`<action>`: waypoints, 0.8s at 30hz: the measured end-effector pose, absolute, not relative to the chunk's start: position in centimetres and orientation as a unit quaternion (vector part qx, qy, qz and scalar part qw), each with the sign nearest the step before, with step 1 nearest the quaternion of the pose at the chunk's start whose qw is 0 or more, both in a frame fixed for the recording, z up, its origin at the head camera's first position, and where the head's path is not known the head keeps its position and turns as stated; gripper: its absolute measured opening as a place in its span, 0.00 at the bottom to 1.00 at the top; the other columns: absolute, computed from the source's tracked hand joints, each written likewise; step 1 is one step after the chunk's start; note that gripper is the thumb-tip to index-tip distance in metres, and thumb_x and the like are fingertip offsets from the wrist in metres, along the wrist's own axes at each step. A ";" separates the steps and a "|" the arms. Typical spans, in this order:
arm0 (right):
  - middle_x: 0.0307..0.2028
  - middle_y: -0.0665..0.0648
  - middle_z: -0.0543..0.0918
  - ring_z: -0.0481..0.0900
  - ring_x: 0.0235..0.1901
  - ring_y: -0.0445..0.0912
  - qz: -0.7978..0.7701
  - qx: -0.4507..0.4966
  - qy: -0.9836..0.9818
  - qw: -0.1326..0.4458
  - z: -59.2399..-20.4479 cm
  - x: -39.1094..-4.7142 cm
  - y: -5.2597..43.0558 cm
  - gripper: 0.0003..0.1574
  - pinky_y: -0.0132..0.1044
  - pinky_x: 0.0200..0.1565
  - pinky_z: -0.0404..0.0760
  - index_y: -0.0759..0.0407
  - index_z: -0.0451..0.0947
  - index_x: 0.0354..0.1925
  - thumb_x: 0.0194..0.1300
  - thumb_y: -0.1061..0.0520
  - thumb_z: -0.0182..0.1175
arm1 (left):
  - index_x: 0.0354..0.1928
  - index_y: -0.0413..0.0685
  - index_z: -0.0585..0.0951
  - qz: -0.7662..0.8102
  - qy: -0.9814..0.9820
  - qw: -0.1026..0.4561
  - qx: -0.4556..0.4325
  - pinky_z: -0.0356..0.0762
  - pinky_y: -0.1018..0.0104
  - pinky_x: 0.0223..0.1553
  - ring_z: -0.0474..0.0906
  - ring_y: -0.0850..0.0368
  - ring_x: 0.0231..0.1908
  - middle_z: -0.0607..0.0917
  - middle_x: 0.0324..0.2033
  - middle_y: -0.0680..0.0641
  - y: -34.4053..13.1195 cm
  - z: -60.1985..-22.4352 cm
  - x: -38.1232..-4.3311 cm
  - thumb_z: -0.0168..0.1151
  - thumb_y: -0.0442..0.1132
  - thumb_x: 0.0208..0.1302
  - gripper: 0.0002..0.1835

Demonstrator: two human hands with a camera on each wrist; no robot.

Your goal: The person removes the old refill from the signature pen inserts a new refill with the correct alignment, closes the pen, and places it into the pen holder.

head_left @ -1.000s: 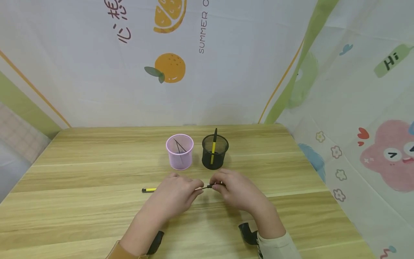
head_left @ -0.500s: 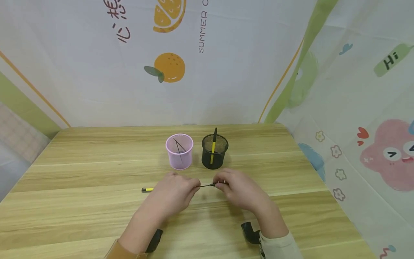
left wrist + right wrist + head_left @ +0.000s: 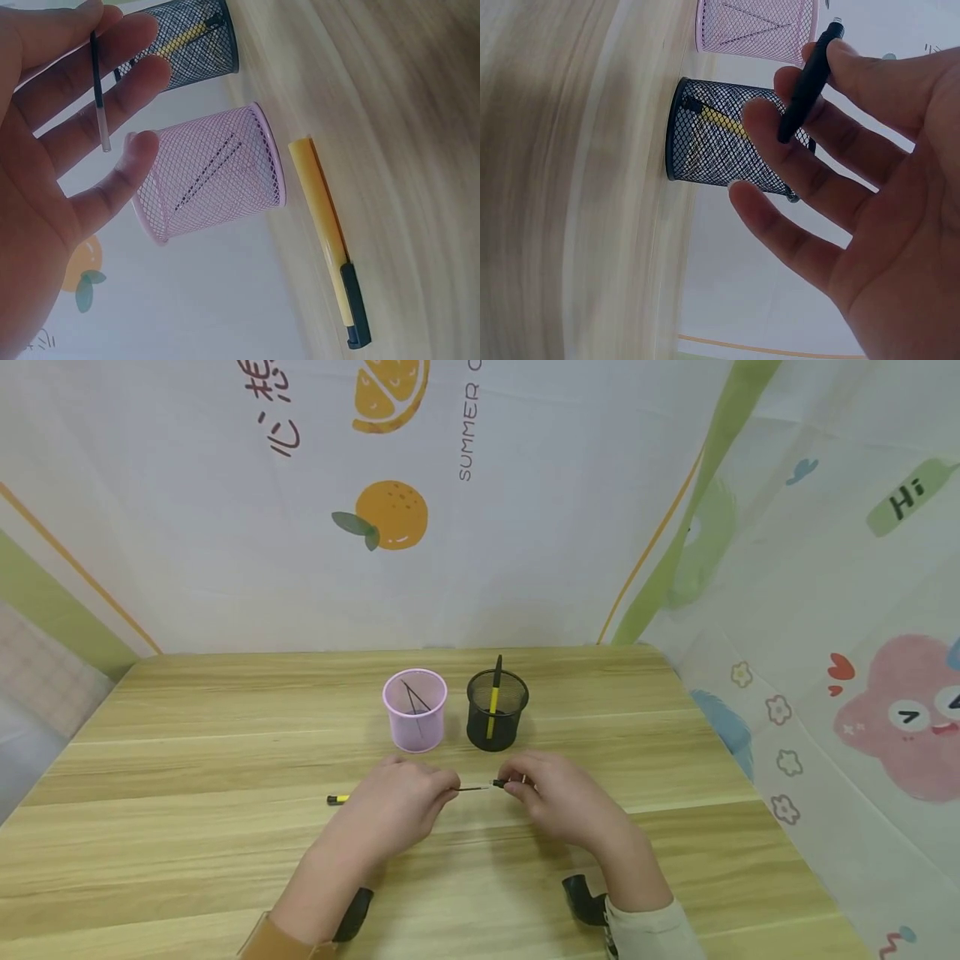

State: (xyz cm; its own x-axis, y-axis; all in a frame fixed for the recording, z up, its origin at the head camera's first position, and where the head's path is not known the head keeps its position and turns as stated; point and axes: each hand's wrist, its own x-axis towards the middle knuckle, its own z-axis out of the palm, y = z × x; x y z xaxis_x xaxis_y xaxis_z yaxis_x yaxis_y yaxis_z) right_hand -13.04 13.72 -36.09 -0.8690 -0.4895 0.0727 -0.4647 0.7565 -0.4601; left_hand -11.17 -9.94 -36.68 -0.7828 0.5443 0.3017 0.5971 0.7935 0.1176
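My left hand point(image 3: 397, 806) pinches a thin pen refill point(image 3: 97, 82), dark with a clear end, between thumb and forefinger. Opposite it, my right hand point(image 3: 558, 797) holds the black front section of a pen point(image 3: 808, 86) by thumb and fingertips, and a small pale bit protrudes from its end. In the head view the refill points at this section, with a narrow gap between them. Beneath the left hand, a yellow pen barrel point(image 3: 322, 217) with a black clip lies on the table, partly hidden in the head view.
Behind the hands stand a pink mesh cup point(image 3: 417, 732) holding thin dark sticks point(image 3: 412, 697) and a black mesh cup point(image 3: 491, 737) with a yellow-and-black pen point(image 3: 495, 693) upright in it. The wooden table point(image 3: 225, 852) meets printed cloth point(image 3: 525, 552) at the back and right.
The two hands have drawn slightly apart. The refill, which met the black section before, now stands off from it with a gap. More of the section's end shows.
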 end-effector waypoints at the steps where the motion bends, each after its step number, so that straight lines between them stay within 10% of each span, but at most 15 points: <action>1: 0.37 0.39 0.82 0.75 0.34 0.36 -0.239 -0.253 0.937 0.028 -36.1 -13.0 13.7 0.05 0.33 0.41 0.77 0.44 0.80 0.41 0.69 0.55 0.60 | 0.31 0.59 0.81 -0.104 -0.939 0.128 -0.303 0.77 0.55 0.43 0.75 0.68 0.24 0.79 0.21 0.65 -9.9 -36.7 -11.2 0.60 0.46 0.68 0.07; 17: 0.35 0.41 0.82 0.76 0.33 0.36 -0.238 -0.247 0.939 0.027 -36.3 -12.9 13.8 0.05 0.35 0.40 0.78 0.46 0.80 0.42 0.69 0.56 0.60 | 0.25 0.60 0.77 -0.074 -0.943 0.150 -0.288 0.77 0.56 0.35 0.71 0.62 0.19 0.73 0.15 0.61 -9.1 -36.2 -12.8 0.59 0.46 0.68 0.11; 24: 0.36 0.41 0.84 0.78 0.35 0.36 -0.245 -0.242 0.938 0.034 -36.3 -12.7 13.8 0.05 0.36 0.42 0.80 0.47 0.80 0.42 0.69 0.56 0.60 | 0.31 0.58 0.83 -0.021 -0.953 0.152 -0.262 0.79 0.56 0.38 0.81 0.57 0.36 0.81 0.31 0.56 -7.8 -36.4 -14.3 0.61 0.42 0.63 0.04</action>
State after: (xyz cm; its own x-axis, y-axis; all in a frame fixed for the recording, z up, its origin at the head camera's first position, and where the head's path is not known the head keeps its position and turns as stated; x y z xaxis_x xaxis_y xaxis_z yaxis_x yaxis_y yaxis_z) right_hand -12.73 13.77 -36.29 -0.8809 -0.4701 0.0554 -0.4371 0.7628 -0.4765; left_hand -14.26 -7.81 -36.40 -0.8161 0.4937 0.3004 0.5063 0.8614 -0.0404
